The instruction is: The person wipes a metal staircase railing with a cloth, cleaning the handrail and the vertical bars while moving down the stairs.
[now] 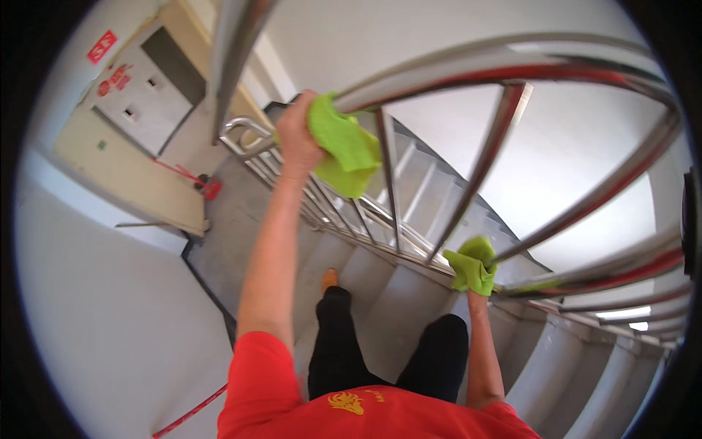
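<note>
My left hand (pixel 300 131) is wrapped around the stainless steel handrail (pixel 439 82), pressing a lime-green cloth (pixel 348 145) against it. The cloth's loose end hangs below the rail. Lower and to the right, a second green cloth (pixel 474 266) is bunched around a slanting baluster (pixel 526 241) near the lower rail. My right hand (pixel 478 296) is at that cloth, which hides most of its fingers. Both cloths are slightly blurred.
Grey stair steps (pixel 406 302) lie under my feet, with another flight (pixel 433 186) beyond the balusters. At the upper left, a white cabinet door (pixel 148 99) bears red writing. A red tool (pixel 211 187) stands on the landing (pixel 236 214). A white wall (pixel 109 307) runs along my left.
</note>
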`<move>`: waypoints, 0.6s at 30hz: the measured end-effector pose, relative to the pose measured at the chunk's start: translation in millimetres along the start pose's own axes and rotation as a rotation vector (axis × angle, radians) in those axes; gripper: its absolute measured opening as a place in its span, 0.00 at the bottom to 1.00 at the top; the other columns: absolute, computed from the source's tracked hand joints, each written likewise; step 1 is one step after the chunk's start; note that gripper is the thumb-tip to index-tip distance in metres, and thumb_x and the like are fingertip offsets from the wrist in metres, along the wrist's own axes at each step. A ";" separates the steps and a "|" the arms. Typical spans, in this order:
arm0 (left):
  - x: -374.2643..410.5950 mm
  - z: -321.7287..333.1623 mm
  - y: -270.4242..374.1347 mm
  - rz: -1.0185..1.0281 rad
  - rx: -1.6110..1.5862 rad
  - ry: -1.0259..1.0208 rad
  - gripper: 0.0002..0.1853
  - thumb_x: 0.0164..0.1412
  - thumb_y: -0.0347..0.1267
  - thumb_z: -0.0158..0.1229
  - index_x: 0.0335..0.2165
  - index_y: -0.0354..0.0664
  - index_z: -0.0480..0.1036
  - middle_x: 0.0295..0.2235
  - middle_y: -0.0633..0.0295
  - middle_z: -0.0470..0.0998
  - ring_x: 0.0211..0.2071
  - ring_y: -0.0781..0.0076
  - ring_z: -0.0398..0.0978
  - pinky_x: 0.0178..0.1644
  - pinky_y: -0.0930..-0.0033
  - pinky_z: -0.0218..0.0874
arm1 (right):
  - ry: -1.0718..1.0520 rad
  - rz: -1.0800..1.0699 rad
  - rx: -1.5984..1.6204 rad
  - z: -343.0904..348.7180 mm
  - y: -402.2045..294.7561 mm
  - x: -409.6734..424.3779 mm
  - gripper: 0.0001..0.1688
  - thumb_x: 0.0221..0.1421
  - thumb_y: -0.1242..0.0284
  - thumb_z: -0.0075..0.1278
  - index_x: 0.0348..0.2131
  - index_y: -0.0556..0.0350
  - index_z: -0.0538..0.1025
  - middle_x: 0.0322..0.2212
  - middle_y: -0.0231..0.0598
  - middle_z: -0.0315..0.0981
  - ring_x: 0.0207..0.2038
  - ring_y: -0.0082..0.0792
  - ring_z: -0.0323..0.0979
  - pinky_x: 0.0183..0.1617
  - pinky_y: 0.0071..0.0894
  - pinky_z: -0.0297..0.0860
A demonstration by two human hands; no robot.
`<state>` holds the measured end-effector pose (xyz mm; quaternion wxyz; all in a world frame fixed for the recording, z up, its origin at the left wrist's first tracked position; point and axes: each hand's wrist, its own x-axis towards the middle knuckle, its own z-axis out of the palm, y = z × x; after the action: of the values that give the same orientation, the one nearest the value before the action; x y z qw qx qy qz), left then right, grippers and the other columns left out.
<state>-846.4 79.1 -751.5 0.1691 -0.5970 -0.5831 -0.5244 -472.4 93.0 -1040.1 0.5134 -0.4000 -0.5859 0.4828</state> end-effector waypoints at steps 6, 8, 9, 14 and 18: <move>41.2 6.2 55.0 0.147 -0.045 -0.139 0.18 0.46 0.43 0.60 0.31 0.42 0.69 0.21 0.52 0.73 0.26 0.46 0.72 0.28 0.61 0.61 | -0.119 -0.529 -0.301 -14.0 -124.6 45.1 0.28 0.59 0.70 0.41 0.56 0.61 0.56 0.49 0.40 0.62 0.49 0.32 0.62 0.53 0.32 0.58; 62.1 22.5 97.2 0.262 -0.112 -0.215 0.16 0.49 0.33 0.58 0.37 0.37 0.68 0.22 0.56 0.70 0.24 0.73 0.66 0.33 0.73 0.61 | -0.089 -0.591 -0.352 0.7 -156.2 69.6 0.26 0.57 0.71 0.42 0.53 0.61 0.58 0.47 0.40 0.63 0.47 0.32 0.63 0.52 0.32 0.59; 71.8 25.6 122.1 0.338 -0.029 -0.192 0.16 0.48 0.32 0.58 0.37 0.37 0.68 0.23 0.56 0.70 0.25 0.75 0.66 0.34 0.74 0.61 | -0.067 -0.621 -0.359 14.0 -172.6 83.1 0.25 0.57 0.72 0.43 0.52 0.61 0.60 0.46 0.40 0.64 0.47 0.32 0.64 0.51 0.32 0.60; 75.9 27.0 131.7 0.352 -0.102 -0.193 0.27 0.47 0.55 0.58 0.30 0.41 0.67 0.19 0.50 0.72 0.23 0.47 0.72 0.25 0.57 0.62 | 0.054 -0.633 -0.209 85.0 -216.2 126.4 0.20 0.53 0.75 0.47 0.47 0.60 0.65 0.41 0.38 0.67 0.43 0.32 0.66 0.47 0.31 0.63; 54.1 18.7 100.2 0.306 -0.075 -0.051 0.21 0.45 0.46 0.61 0.29 0.41 0.67 0.19 0.50 0.71 0.23 0.48 0.72 0.25 0.58 0.61 | 0.075 -0.403 -0.086 112.8 -148.2 85.1 0.17 0.50 0.78 0.50 0.42 0.60 0.70 0.37 0.37 0.70 0.39 0.32 0.68 0.43 0.30 0.65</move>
<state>-763.2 96.1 -673.3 0.2095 -0.6979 -0.4694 -0.4987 -592.9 125.9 -877.8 0.6035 -0.3140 -0.6546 0.3298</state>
